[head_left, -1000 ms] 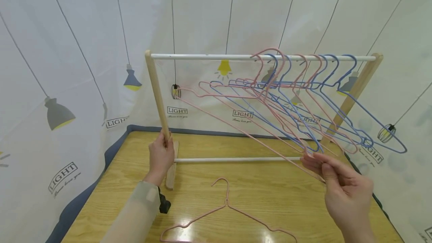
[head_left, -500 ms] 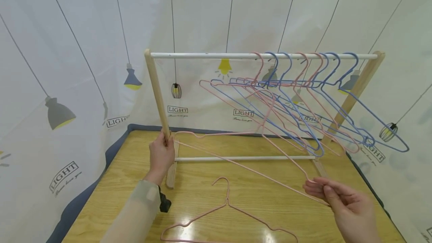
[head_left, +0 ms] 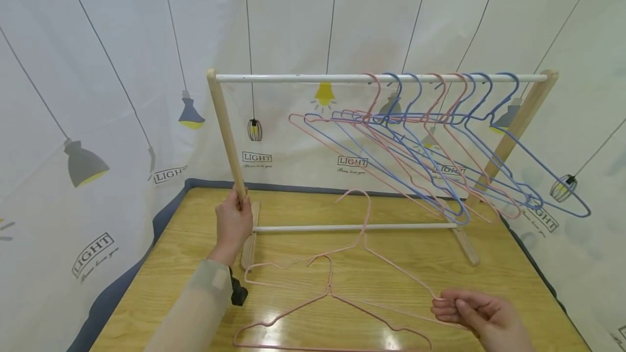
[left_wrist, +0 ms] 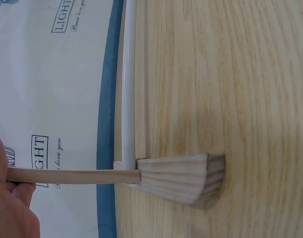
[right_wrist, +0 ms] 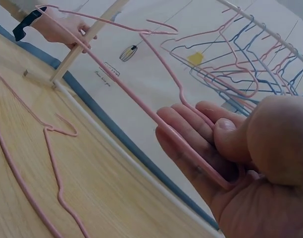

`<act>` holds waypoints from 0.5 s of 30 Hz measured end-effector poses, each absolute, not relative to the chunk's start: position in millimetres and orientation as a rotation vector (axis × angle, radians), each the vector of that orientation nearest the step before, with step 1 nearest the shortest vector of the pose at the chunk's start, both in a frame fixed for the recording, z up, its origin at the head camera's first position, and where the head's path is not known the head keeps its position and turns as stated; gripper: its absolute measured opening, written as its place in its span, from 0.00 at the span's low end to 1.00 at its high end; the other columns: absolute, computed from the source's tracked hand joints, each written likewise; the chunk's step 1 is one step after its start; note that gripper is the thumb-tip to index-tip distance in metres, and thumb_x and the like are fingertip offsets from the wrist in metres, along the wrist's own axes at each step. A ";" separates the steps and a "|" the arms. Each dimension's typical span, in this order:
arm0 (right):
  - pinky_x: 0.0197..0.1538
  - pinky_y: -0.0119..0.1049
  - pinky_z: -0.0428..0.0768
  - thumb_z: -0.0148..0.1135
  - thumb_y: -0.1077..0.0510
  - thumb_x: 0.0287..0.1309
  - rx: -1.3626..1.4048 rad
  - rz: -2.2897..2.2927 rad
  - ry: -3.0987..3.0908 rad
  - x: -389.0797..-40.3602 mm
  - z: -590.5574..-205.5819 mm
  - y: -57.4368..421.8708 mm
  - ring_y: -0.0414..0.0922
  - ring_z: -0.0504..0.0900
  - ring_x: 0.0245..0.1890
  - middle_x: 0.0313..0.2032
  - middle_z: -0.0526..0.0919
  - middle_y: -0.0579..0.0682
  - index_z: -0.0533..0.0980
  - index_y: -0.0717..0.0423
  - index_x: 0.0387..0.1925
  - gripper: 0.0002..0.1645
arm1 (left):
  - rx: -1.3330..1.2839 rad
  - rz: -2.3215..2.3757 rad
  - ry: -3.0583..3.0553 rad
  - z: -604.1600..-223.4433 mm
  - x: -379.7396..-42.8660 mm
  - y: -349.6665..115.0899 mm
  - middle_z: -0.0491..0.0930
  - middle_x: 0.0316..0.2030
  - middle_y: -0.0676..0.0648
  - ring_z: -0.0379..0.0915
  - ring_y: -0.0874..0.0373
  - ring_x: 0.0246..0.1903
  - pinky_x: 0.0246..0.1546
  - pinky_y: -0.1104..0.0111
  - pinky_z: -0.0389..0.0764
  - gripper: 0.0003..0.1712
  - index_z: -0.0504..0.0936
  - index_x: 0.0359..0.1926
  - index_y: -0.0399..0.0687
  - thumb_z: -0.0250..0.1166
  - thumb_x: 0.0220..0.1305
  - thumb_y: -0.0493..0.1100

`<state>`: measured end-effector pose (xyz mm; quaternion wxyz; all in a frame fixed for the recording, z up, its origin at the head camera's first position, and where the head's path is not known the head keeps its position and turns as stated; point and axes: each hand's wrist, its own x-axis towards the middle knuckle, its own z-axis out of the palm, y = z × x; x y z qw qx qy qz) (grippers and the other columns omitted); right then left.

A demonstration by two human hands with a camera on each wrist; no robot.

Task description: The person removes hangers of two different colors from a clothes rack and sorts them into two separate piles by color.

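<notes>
My left hand point(head_left: 233, 227) grips the left wooden post point(head_left: 226, 137) of a small garment rack, low down near its foot point(left_wrist: 178, 178). In my right hand point(head_left: 481, 316) is a pink hanger point(head_left: 398, 270), pinched at its right end between thumb and fingers. The right wrist view shows that end lying across my palm, with the hanger's lower bar point(right_wrist: 117, 82) over the fingers. Its hook points up, below the rack's top rail. A second pink hanger point(head_left: 329, 291) lies flat on the table, partly overlapped by the held one in the head view.
Several pink and blue hangers point(head_left: 415, 140) hang from the right half of the white top rail point(head_left: 293, 78). A white lower bar point(head_left: 303, 228) joins the rack's feet. The wooden table point(head_left: 161, 281) has a printed curtain point(head_left: 122, 69) behind it.
The held pink hanger has come off the top rail and moved down and toward me in my right hand. My left hand stays on the post.
</notes>
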<state>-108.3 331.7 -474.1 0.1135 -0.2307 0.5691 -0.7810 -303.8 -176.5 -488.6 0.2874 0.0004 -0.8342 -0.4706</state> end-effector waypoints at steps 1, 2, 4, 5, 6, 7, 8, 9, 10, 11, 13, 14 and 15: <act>0.55 0.50 0.82 0.41 0.75 0.80 -0.680 -2.270 1.635 -109.4 -476.5 333.0 0.54 0.87 0.55 0.54 0.87 0.64 0.81 0.63 0.63 0.25 | -0.003 -1.260 -2.229 -488.4 -303.7 -176.7 0.88 0.41 0.34 0.82 0.48 0.26 0.23 0.59 0.80 0.12 0.83 0.57 0.36 0.61 0.79 0.35; 0.55 0.49 0.82 0.41 0.75 0.80 -0.682 -2.251 1.601 -110.4 -479.1 334.1 0.54 0.87 0.55 0.54 0.87 0.63 0.81 0.62 0.63 0.26 | -0.007 -1.261 -2.232 -488.1 -303.6 -176.9 0.88 0.41 0.35 0.81 0.48 0.25 0.23 0.60 0.80 0.13 0.83 0.58 0.36 0.60 0.79 0.35; 0.57 0.49 0.81 0.42 0.74 0.81 -0.659 -2.205 1.545 -112.4 -483.4 336.0 0.53 0.86 0.56 0.55 0.87 0.62 0.81 0.60 0.63 0.25 | -0.010 -1.269 -2.237 -487.2 -303.5 -176.8 0.88 0.42 0.35 0.81 0.48 0.25 0.23 0.60 0.80 0.14 0.83 0.59 0.36 0.60 0.80 0.36; 0.57 0.49 0.81 0.41 0.74 0.81 -0.658 -2.188 1.523 -113.6 -486.1 336.7 0.53 0.86 0.56 0.55 0.87 0.61 0.82 0.60 0.63 0.26 | -0.012 -1.275 -2.238 -486.8 -303.6 -176.8 0.88 0.42 0.35 0.82 0.48 0.26 0.23 0.60 0.80 0.14 0.83 0.59 0.36 0.59 0.80 0.36; 0.58 0.49 0.80 0.41 0.74 0.81 -0.655 -2.174 1.500 -114.8 -488.4 337.3 0.53 0.86 0.56 0.56 0.87 0.61 0.81 0.60 0.63 0.26 | -0.014 -1.275 -2.241 -486.7 -303.6 -176.9 0.88 0.43 0.35 0.82 0.48 0.26 0.23 0.60 0.80 0.14 0.83 0.60 0.36 0.59 0.80 0.37; 0.58 0.49 0.80 0.40 0.74 0.81 -0.655 -2.161 1.480 -116.0 -491.0 338.0 0.53 0.86 0.56 0.56 0.86 0.60 0.81 0.60 0.64 0.26 | -0.013 -1.278 -2.241 -486.8 -303.8 -176.9 0.88 0.43 0.35 0.82 0.48 0.26 0.23 0.60 0.80 0.14 0.83 0.60 0.36 0.59 0.80 0.37; 0.58 0.49 0.80 0.40 0.74 0.81 -0.653 -2.146 1.466 -117.2 -493.4 338.8 0.53 0.86 0.57 0.57 0.86 0.60 0.81 0.60 0.64 0.27 | -0.011 -1.277 -2.241 -486.9 -303.8 -177.0 0.88 0.43 0.35 0.82 0.48 0.26 0.23 0.60 0.80 0.15 0.83 0.60 0.36 0.59 0.80 0.37; 0.59 0.49 0.79 0.40 0.74 0.81 -0.645 -2.129 1.456 -118.3 -495.8 339.6 0.53 0.86 0.57 0.57 0.86 0.60 0.81 0.60 0.64 0.27 | -0.011 -1.276 -2.242 -487.0 -303.8 -177.0 0.88 0.42 0.35 0.82 0.48 0.27 0.23 0.59 0.80 0.14 0.83 0.60 0.36 0.59 0.80 0.37; 0.59 0.49 0.80 0.39 0.74 0.81 -0.647 -2.120 1.449 -119.2 -499.1 340.1 0.53 0.86 0.57 0.57 0.86 0.60 0.81 0.60 0.64 0.27 | -0.014 -1.271 -2.241 -487.5 -303.9 -177.3 0.88 0.42 0.35 0.82 0.48 0.27 0.23 0.60 0.80 0.14 0.83 0.60 0.36 0.60 0.80 0.37; 0.59 0.49 0.80 0.39 0.74 0.81 -0.651 -2.115 1.435 -120.0 -502.6 340.1 0.53 0.86 0.57 0.57 0.86 0.60 0.80 0.61 0.65 0.27 | -0.016 -1.270 -2.237 -487.9 -304.0 -177.4 0.88 0.42 0.35 0.83 0.48 0.27 0.23 0.60 0.80 0.14 0.83 0.59 0.36 0.60 0.80 0.36; 0.59 0.48 0.80 0.40 0.74 0.81 -0.634 -2.087 1.414 -121.3 -509.4 339.4 0.53 0.85 0.57 0.57 0.86 0.61 0.80 0.61 0.64 0.26 | -0.018 -1.264 -2.232 -488.5 -303.8 -177.6 0.88 0.41 0.35 0.83 0.48 0.27 0.23 0.61 0.80 0.13 0.83 0.58 0.36 0.61 0.79 0.35; 0.59 0.48 0.80 0.41 0.73 0.81 -0.618 -2.075 1.399 -121.8 -512.9 338.4 0.53 0.85 0.57 0.57 0.86 0.62 0.80 0.63 0.64 0.24 | -0.021 -1.264 -2.230 -488.7 -303.6 -177.7 0.88 0.41 0.35 0.83 0.48 0.27 0.23 0.61 0.80 0.13 0.83 0.58 0.36 0.61 0.78 0.34; 0.59 0.47 0.80 0.42 0.73 0.81 -0.606 -2.067 1.390 -122.0 -516.5 337.0 0.53 0.86 0.57 0.56 0.86 0.63 0.80 0.64 0.64 0.23 | -0.024 -1.263 -2.228 -488.8 -303.5 -177.8 0.88 0.41 0.35 0.84 0.48 0.28 0.23 0.61 0.81 0.13 0.83 0.58 0.35 0.61 0.78 0.33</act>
